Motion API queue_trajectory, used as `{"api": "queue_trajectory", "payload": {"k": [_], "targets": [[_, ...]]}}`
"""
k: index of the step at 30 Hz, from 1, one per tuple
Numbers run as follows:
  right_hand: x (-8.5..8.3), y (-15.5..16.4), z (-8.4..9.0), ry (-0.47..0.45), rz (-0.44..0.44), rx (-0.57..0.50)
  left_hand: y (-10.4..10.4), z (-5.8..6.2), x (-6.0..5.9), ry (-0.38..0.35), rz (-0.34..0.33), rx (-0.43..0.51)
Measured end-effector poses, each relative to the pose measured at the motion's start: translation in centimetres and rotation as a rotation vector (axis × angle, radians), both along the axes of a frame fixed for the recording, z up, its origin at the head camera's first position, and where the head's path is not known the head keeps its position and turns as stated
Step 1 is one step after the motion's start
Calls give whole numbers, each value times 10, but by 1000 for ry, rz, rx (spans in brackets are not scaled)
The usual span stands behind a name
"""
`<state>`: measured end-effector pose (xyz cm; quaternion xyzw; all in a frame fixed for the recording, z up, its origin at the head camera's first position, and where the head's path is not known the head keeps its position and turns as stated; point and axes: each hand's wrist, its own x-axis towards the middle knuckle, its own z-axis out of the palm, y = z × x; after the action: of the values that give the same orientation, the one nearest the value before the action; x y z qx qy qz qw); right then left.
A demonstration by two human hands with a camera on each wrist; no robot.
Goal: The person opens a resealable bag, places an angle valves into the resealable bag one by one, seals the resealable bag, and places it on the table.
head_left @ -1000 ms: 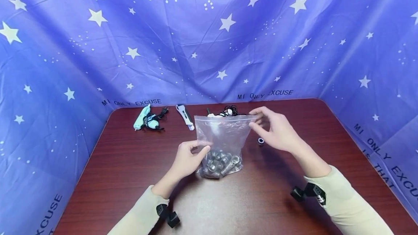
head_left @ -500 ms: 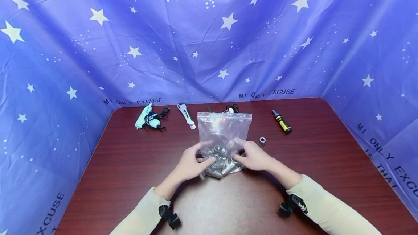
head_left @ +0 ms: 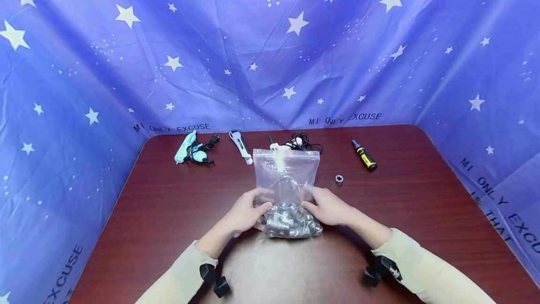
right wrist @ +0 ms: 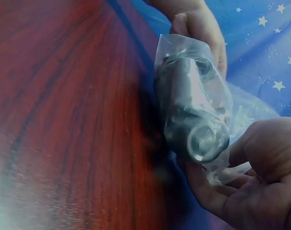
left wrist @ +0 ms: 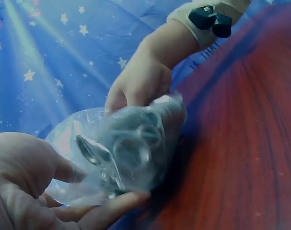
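Note:
A clear zip bag (head_left: 285,165) stands upright in the middle of the head view, with several shiny metal sockets (head_left: 291,222) bunched in its bottom. My left hand (head_left: 246,211) grips its left side, thumb in front and fingers behind. On the opposite side my right hand (head_left: 331,206) holds it the same way, just above the bulge of sockets. In the left wrist view, round socket ends (left wrist: 131,151) press against the plastic. The right wrist view shows the weighted bottom of the bag (right wrist: 191,103) close over the table, between both hands.
A single socket (head_left: 339,179) lies right of the bag, with a yellow-and-black screwdriver (head_left: 364,155) beyond it. At the back of the table (head_left: 168,210) are a light-blue glue gun (head_left: 185,149), a grey utility knife (head_left: 241,148) and a white corded tool (head_left: 297,142) partly behind the bag.
My right hand has come down from the bag's top right corner to its side, uncovering the screwdriver. The sockets have shifted and spread along the bag's bottom, which has swung nearer to me.

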<state>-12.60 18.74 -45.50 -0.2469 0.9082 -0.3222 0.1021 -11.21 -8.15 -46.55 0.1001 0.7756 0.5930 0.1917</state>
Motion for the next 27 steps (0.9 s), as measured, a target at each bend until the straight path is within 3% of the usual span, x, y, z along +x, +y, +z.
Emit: {"api": "queue_trajectory", "payload": {"k": [2, 4, 10, 12, 16, 20, 27], "targets": [[2, 1, 1, -24, 20, 6, -2, 0, 2, -53, 0, 25], [3, 3, 1, -41, 20, 8, -3, 0, 5, -22, 19, 11], [6, 9, -2, 1, -59, 16, -2, 8, 10, 304, 130, -209], [10, 10, 0, 54, -81, 25, 0, 9, 14, 384, 126, -255], [19, 13, 6, 144, -98, 19, 3, 7, 20, 405, 80, -215], [27, 15, 8, 153, -82, 9, 4, 5, 21, 427, 58, -209], [30, 14, 4, 210, -87, 1, 7, 8, 19, 609, 60, -360]]}}
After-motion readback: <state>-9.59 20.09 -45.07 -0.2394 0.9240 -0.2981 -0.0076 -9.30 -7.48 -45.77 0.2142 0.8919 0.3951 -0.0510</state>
